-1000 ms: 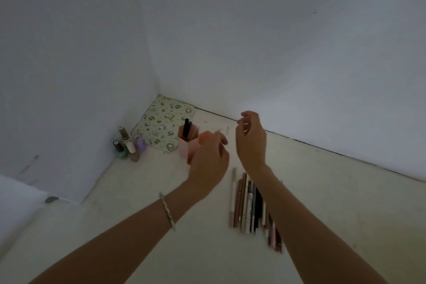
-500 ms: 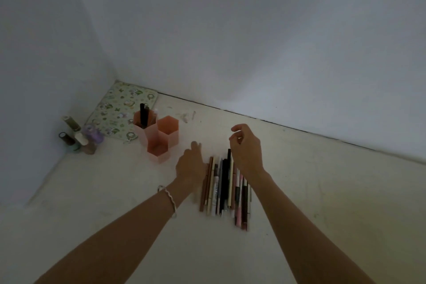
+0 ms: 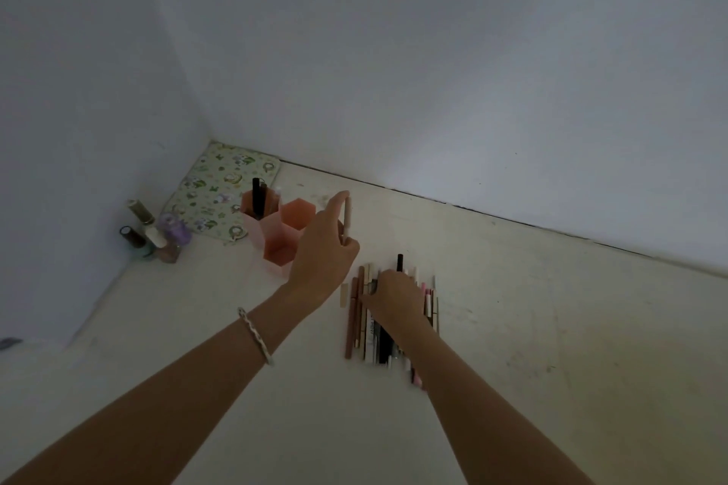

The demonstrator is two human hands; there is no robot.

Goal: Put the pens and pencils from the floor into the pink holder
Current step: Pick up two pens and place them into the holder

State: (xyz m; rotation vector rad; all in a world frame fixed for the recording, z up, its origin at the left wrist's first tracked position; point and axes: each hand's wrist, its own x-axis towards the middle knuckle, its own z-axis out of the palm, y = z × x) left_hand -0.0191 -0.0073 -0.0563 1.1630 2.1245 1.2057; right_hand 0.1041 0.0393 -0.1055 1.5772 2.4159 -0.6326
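Observation:
The pink holder (image 3: 275, 248), three joined hexagonal tubes, stands on the floor left of centre; its back tube holds dark pens (image 3: 258, 198). My left hand (image 3: 321, 248) hovers just right of the holder, gripping a pale beige pencil (image 3: 347, 217) upright between thumb and fingers. A row of pens and pencils (image 3: 364, 327) lies side by side on the floor. My right hand (image 3: 396, 295) rests palm down on top of that row, its fingertips on the pens; whether it grips one is hidden.
Several small bottles (image 3: 157, 236) stand by the left wall. A patterned green mat (image 3: 220, 189) lies in the corner behind the holder. White walls close in at the left and the back. Pale floor (image 3: 551, 327) stretches to the right.
My left hand has lifted a pale pencil off the row and raised it beside the holder. My right hand has dropped down onto the row of pens.

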